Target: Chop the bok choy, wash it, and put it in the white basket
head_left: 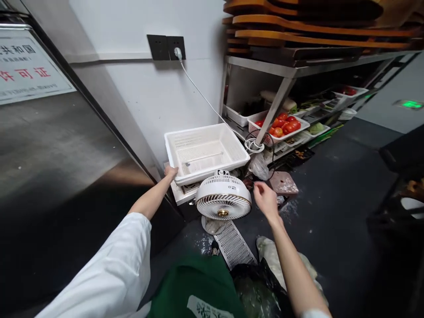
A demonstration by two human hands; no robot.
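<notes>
A white plastic basket [207, 174] with slotted walls rests by the wall, on top of a pale low support. My left hand [171, 172] is closed on the front left corner of its rim. Inside the basket lies a thin pale rod [205, 158]. Just in front of it stands a white electric fan [223, 196] with a gold hub, its grille tilted toward me. To the right of the fan is my right hand [266, 201], apart from the basket, its fingers curled together. Whether anything is between those fingers is hidden.
A steel rack [261, 68] on the right holds wooden boards [298, 33] and a basket of tomatoes [283, 126]. A cord [202, 95] runs from the wall socket. A pinkish stool [284, 182], a floor grate [235, 245] and plastic bags [258, 287] sit low; a steel cabinet [66, 154] borders the left.
</notes>
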